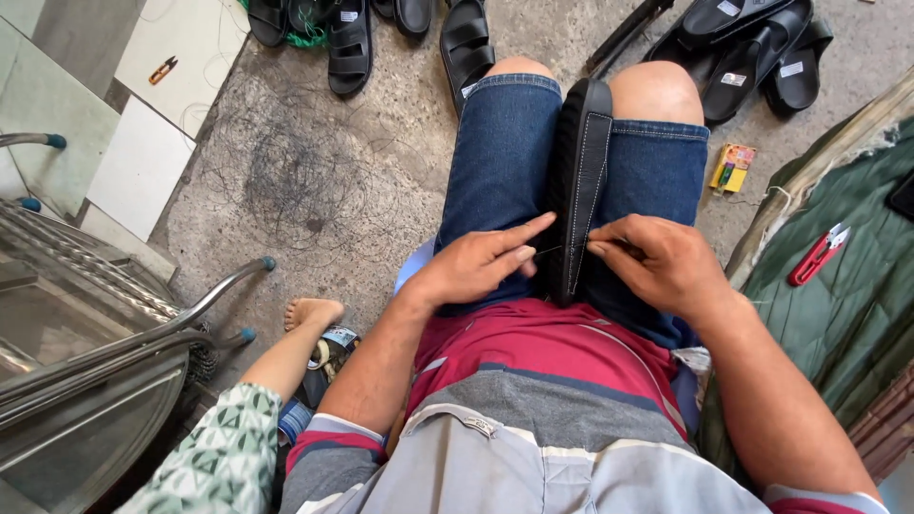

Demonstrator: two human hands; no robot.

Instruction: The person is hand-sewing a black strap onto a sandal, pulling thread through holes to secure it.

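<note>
A black sandal sole (579, 171) with white stitching along its edge stands clamped between my knees, over blue denim shorts. My left hand (479, 265) rests on my left thigh with its fingers reaching to the sole's near end. My right hand (655, 259) presses against the sole's right edge, fingertips pinched on a thin needle or thread at the stitching line. A thin dark thread runs between the two hands.
Several black sandals (348, 43) lie on the concrete floor ahead, more at the upper right (752, 43). Red thread snips (817, 255) lie on green cloth at right. A small colourful packet (732, 168) sits beside my right knee. Another person's bare foot (310, 312) and patterned sleeve are at lower left by a steel frame (143, 333).
</note>
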